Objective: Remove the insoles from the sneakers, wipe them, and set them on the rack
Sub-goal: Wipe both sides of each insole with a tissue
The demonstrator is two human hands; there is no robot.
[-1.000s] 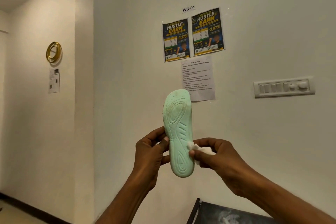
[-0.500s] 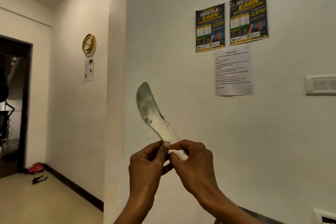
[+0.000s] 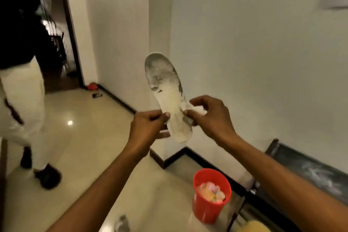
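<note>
I hold a pale insole [image 3: 165,88] upright in front of me, its dirty grey-stained top face turned toward me. My left hand [image 3: 148,128] pinches its lower left edge. My right hand [image 3: 211,118] grips a white wipe [image 3: 190,109] and presses it against the insole's right edge near the heel. A second grey-stained insole [image 3: 122,223] lies on the floor at the bottom edge. No sneakers are in view.
A red bucket [image 3: 209,207] with crumpled used wipes stands on the floor below my hands. A dark metal rack [image 3: 310,167] runs along the wall at lower right. A person in light trousers [image 3: 20,88] stands at left by a doorway. A wall corner juts out behind the insole.
The insole has been flipped from its mint-green underside to its stained top face. My view has dropped and swung left, bringing the floor, bucket and standing person into sight.
</note>
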